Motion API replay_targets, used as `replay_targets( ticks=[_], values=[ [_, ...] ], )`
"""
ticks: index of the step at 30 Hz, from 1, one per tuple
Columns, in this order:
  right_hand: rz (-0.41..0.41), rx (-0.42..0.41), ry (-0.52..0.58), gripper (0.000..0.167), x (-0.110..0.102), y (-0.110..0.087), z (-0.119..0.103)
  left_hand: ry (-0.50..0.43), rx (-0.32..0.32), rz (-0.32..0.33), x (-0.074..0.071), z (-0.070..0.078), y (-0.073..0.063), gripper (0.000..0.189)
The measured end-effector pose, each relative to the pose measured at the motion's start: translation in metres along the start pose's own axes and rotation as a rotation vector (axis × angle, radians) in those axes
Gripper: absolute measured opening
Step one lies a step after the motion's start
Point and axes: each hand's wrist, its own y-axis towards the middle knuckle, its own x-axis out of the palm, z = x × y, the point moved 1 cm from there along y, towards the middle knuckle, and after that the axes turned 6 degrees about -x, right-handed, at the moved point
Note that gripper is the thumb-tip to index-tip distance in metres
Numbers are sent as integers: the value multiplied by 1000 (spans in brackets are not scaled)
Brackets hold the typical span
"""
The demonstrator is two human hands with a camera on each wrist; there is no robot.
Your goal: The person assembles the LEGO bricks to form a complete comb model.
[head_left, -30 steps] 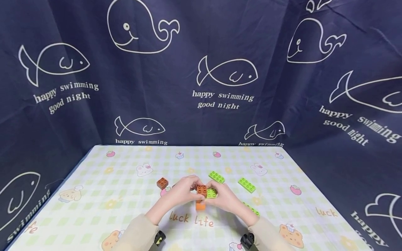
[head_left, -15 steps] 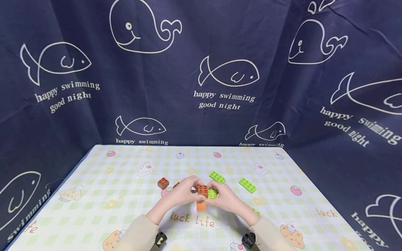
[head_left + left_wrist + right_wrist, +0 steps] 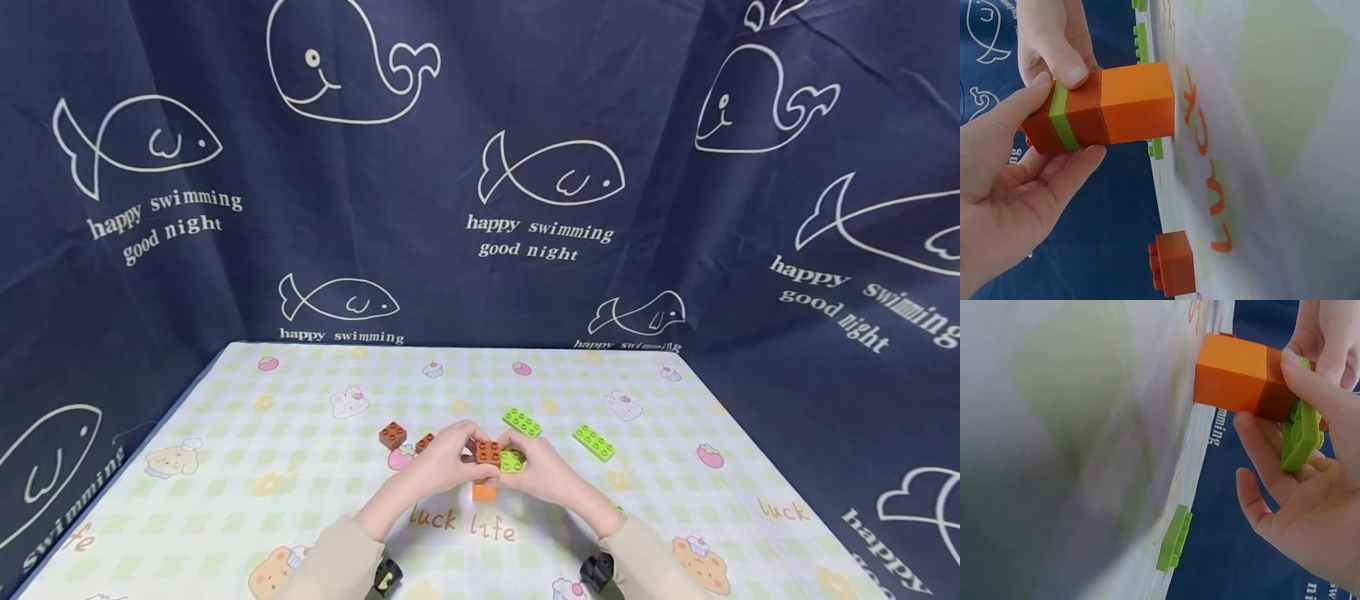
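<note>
So yeah, I had the left hand and right hand both gripping the brick stack, low centre of the head view; pressing straight down without tilting seemed smartest.

Station type: curtained booth. From where I stand, navy fabric, cartoon-printed and lettered "good night", screens three sides of a bench dressed in checked pastel cloth.
</note>
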Motion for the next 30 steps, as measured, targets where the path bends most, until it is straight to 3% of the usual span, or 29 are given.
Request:
replay_targets(
  ticks=[11,22,30],
  values=[
    [-68,-69,-48,37,-7,1,1,-29,-25,22,3,-3,1,35],
    [-86,-13,-94,48,-20,-14,3,-46,-39,13,2,-3,-3,35],
    [-70,-7,-109,35,-31,-27,8,-60,-53,6,2,-2,-2,35]
  ],
)
